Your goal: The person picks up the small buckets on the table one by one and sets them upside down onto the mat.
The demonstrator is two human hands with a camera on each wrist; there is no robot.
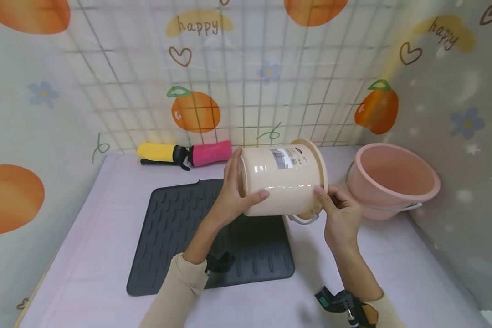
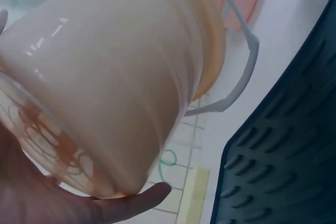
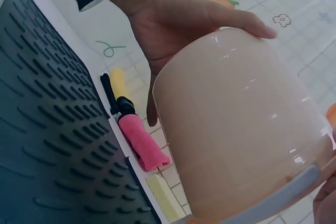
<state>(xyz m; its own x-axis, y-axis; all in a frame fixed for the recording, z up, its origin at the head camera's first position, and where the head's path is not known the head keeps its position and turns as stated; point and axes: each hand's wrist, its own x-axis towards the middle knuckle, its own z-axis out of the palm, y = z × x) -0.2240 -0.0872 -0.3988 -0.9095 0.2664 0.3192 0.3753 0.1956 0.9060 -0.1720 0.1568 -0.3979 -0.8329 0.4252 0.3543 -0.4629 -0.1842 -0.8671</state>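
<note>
A cream plastic bucket (image 1: pixel 280 182) with a label on its side is tipped on its side above the dark mat, its rim facing right. My left hand (image 1: pixel 234 189) grips it at the base, thumb along the wall and fingers around the bottom edge. My right hand (image 1: pixel 342 212) pinches the rim between thumb and fingers. The bucket's grey handle (image 2: pixel 247 74) hangs loose below the rim. In the right wrist view, the base end lies against the palm of my left hand (image 3: pixel 173 30).
A dark grey ridged mat (image 1: pixel 164 246) lies on the white tabletop. A pink bucket (image 1: pixel 393 202) stands at the right. Along the back lie a yellow roll (image 1: pixel 156 151) and a pink roll (image 1: pixel 211 152) with black parts. A pale yellow block (image 3: pixel 165 198) is behind the mat.
</note>
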